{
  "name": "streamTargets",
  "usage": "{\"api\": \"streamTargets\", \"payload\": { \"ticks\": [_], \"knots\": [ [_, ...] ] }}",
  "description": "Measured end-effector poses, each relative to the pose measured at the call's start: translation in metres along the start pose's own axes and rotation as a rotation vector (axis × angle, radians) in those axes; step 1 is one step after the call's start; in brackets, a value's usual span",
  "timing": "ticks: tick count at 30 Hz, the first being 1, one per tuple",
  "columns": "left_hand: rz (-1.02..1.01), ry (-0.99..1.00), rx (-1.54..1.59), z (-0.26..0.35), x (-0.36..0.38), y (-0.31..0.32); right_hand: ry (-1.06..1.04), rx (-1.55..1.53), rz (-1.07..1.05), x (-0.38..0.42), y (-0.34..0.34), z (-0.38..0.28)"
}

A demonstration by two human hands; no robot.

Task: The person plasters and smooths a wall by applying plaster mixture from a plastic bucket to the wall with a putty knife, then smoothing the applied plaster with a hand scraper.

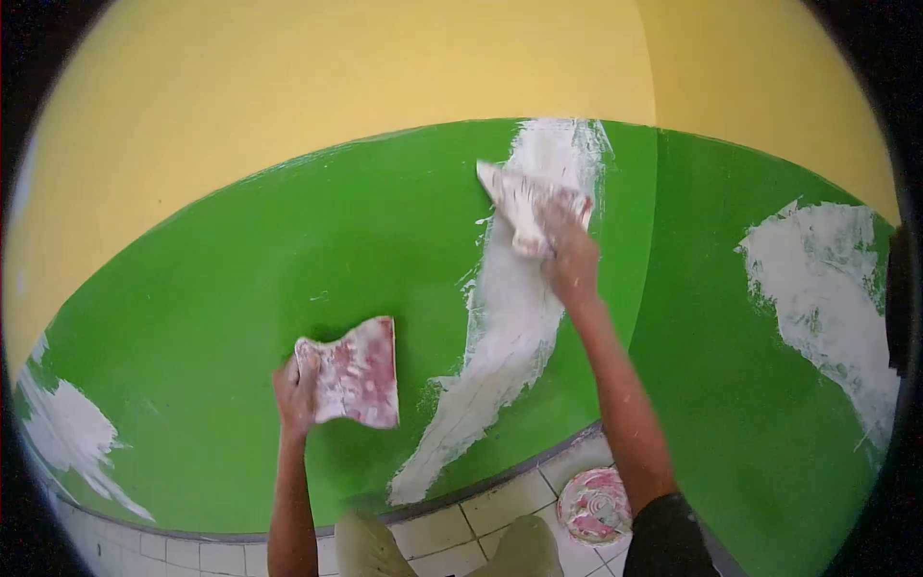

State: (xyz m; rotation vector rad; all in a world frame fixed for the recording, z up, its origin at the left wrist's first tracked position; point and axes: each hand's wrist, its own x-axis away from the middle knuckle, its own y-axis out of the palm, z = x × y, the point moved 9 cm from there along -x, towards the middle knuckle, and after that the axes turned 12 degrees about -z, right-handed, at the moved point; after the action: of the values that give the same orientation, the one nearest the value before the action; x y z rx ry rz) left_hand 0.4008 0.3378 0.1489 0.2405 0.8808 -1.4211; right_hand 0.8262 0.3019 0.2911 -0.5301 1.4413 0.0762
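My left hand (296, 392) grips a flat plate smeared with white and dark pink paste (358, 375), held in front of the green wall at left of centre. Farther up and to the right, my right hand (569, 252) is closed on a wide scraper coated in white paste (527, 204). The scraper lies over the upper part of a long white paste strip (514, 308), which runs from the yellow edge down to the foot of the wall. Blur softens the fingers of my right hand.
The wall is green (221, 279) below and yellow (385, 67) above, with a corner right of the strip. White patches lie at far right (817, 279) and far left (77, 433). A paste-smeared round container (594, 507) stands on the tiled floor (510, 505) beside my knees.
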Motion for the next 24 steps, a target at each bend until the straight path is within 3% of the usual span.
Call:
{"api": "streamTargets", "payload": {
  "ticks": [4,6,8,10,11,13,15,17,18,20,21,22,23,24],
  "knots": [
    [0.084,-0.210,0.399,-0.036,0.070,0.018,0.078,-0.034,-0.106,0.103,0.043,-0.028],
    [0.183,-0.219,0.762,-0.039,0.104,0.040,0.083,-0.075,-0.190,0.158,0.064,-0.043],
    [0.131,-0.209,1.047,-0.044,0.131,0.068,0.077,-0.148,-0.183,0.207,0.068,-0.064],
    [0.171,-0.528,1.114,-0.101,0.171,0.095,0.115,-0.132,-0.210,0.237,0.067,-0.080],
    [0.166,-0.535,1.121,-0.079,0.173,0.096,0.144,-0.122,-0.234,0.250,0.067,-0.083],
    [0.013,-0.494,1.501,-0.024,0.178,0.115,0.191,-0.242,-0.187,0.284,0.075,-0.063],
    [-0.028,-0.516,1.511,-0.035,0.197,0.118,0.235,-0.379,-0.141,0.301,0.071,-0.053],
    [-0.109,-0.553,1.537,-0.057,0.212,0.135,1.108,-0.488,-0.113,0.345,0.069,-0.005],
    [-0.096,-0.558,1.545,-0.069,0.222,0.142,1.104,-0.485,-0.127,0.340,0.058,-0.012],
    [-0.180,-0.764,1.544,-0.081,0.247,0.167,1.164,-1.282,0.282,0.324,0.040,-0.035],
    [-0.261,-0.567,1.662,-0.062,0.242,0.169,1.170,-1.279,0.266,0.314,0.028,-0.050],
    [-0.245,-0.575,1.667,-0.067,0.244,0.173,1.095,-1.342,0.315,0.300,0.016,-0.067],
    [-0.348,-0.655,1.587,-0.077,0.246,0.189,1.019,-1.404,0.364,0.291,0.007,-0.077],
    [-0.415,-0.499,1.323,-0.077,0.240,0.194,1.029,-1.405,0.347,0.296,0.004,-0.083]
  ]
}}
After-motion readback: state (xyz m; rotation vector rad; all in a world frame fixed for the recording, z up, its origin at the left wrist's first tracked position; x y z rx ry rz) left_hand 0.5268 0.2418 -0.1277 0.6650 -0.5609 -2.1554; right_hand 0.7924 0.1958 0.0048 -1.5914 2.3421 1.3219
